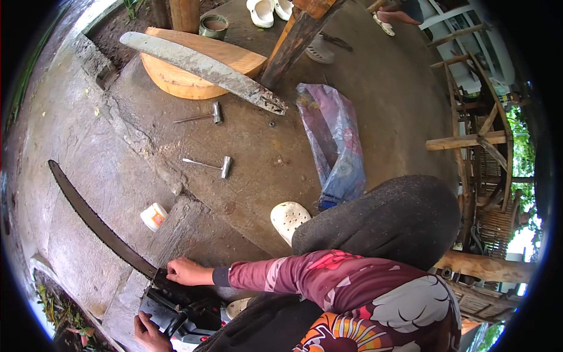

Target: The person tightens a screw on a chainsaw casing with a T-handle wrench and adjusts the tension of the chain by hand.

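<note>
A chainsaw [176, 311] with a dark body lies on the ground at the lower left. Its long bar with the chain [94, 220] points away to the far left. My right hand [186, 272] is closed at the base of the bar, fingertips pressed together; what they pinch is hidden. My left hand [151, 335] curls against the near side of the saw body, gripping it. Two T-shaped chainsaw wrenches, a farther one [217, 112] and a nearer one [226, 167], lie on the concrete. A small nut [272, 124] lies beyond them.
A grey, worn guide bar [199, 67] rests across a round wood slab [176, 85]. A white tub [153, 217] lies tipped by the raised concrete edge. A crumpled plastic bag [334, 141] is near my knee. Wooden posts [302, 41] and clogs [261, 12] stand behind; another person's leg [402, 13] shows.
</note>
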{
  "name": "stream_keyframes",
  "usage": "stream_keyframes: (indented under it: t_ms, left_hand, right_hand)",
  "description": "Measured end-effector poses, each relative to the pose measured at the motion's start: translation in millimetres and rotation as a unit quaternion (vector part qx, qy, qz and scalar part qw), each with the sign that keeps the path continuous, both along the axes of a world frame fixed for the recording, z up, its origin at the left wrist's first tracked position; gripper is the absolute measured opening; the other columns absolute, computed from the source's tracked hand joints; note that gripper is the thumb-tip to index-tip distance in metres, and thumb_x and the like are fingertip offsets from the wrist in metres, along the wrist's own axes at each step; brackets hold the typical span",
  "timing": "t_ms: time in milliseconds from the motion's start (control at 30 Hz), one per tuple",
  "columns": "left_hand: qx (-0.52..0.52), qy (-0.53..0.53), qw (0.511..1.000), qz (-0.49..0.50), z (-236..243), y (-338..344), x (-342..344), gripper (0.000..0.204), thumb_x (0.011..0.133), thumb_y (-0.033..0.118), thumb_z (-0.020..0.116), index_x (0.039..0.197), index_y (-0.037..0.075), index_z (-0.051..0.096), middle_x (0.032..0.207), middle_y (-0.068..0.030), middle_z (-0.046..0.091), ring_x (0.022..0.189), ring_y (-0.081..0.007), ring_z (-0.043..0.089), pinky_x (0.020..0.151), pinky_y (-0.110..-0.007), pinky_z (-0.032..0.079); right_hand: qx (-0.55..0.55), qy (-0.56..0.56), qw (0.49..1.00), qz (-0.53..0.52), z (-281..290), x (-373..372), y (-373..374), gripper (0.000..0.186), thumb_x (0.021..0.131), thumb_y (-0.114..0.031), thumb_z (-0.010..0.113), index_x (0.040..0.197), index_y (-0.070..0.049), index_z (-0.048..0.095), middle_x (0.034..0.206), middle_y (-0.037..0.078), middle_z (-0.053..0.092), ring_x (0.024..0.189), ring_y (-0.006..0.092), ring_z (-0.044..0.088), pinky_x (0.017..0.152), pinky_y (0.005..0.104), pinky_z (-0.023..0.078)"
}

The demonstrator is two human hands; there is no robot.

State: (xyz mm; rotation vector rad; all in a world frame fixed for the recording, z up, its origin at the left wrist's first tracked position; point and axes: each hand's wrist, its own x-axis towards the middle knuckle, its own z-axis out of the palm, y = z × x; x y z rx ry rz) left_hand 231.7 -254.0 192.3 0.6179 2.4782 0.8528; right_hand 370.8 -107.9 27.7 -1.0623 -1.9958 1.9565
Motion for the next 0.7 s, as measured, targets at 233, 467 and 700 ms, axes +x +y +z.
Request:
stream_keyframes:
  t_ms: [233,467,700]
  left_hand:
    - [-0.001,0.010,1.000,-0.006,3,5,2,0.047,0.105,0.036,0.052,0.073,0.001,0.057,0.054,0.0039,0.034,0.049,-0.0054,0.028,0.047,-0.028,0.019]
    - [-0.005,0.017,1.000,-0.011,3,2,5,0.045,0.104,0.034,0.053,0.073,0.002,0.058,0.054,0.0042,0.034,0.049,-0.0053,0.029,0.047,-0.028,0.019]
    - [0.017,-0.015,1.000,-0.017,-20,-6,-6,0.042,0.104,0.033,0.052,0.077,0.001,0.060,0.056,0.0016,0.039,0.051,-0.0060,0.032,0.048,-0.030,0.022]
  right_hand:
    - [-0.039,0.054,0.995,-0.075,5,-1,-13,0.022,0.089,-0.019,0.068,0.093,-0.001,0.057,0.086,0.020,0.065,0.086,0.0398,0.063,0.074,0.0473,0.048]
    - [-0.015,0.047,0.997,-0.059,2,3,-11,0.019,0.088,-0.017,0.068,0.093,0.000,0.060,0.087,0.019,0.067,0.085,0.0366,0.066,0.073,0.0457,0.050]
    - [-0.059,0.026,0.998,-0.006,-11,12,9,0.020,0.082,-0.017,0.071,0.095,-0.001,0.070,0.093,0.017,0.072,0.087,0.0310,0.071,0.077,0.0394,0.056]
